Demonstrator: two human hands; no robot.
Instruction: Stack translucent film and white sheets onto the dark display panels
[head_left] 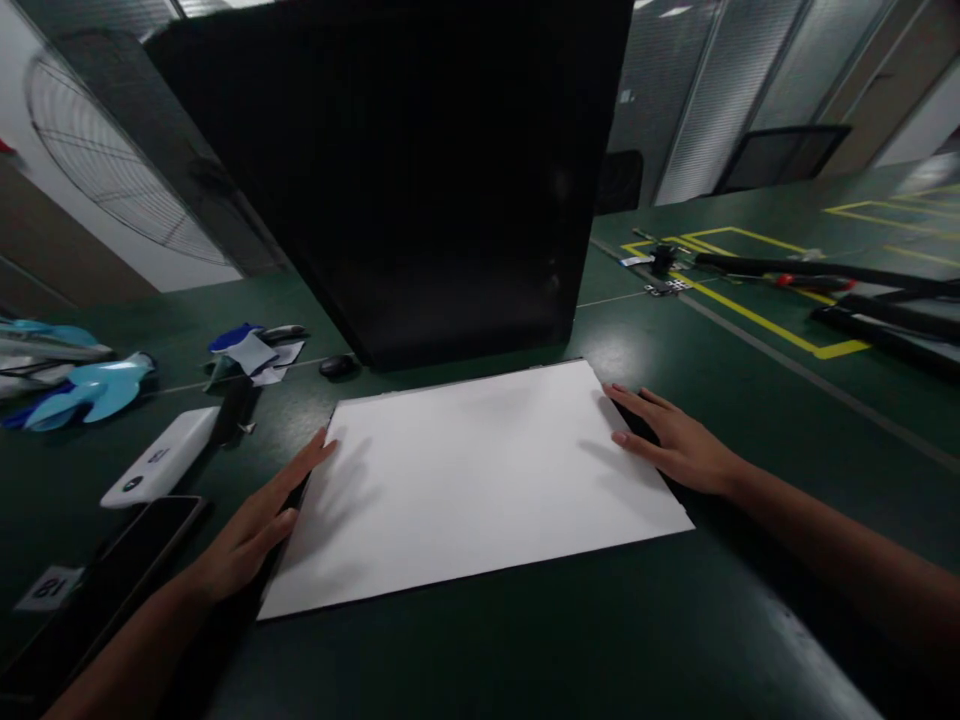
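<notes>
A flat white rectangular board or sheet [480, 475] lies on the dark green table in front of me. My left hand [255, 525] rests along its left edge, thumb and fingers stretched out and apart. On the opposite side my right hand [675, 440] touches the right edge, with its thumb on the white surface and its fingers extended along the border. Neither hand is wrapped round anything. Shadows of both hands fall on the white surface.
Behind the sheet stands a large black panel [450, 190]. A black mouse [339, 367], a white power bank [163, 455] and a dark phone [142, 560] lie to the left. Light blue items [105, 388] sit farther left. Yellow tape [757, 318] and black rods [840, 272] are at right.
</notes>
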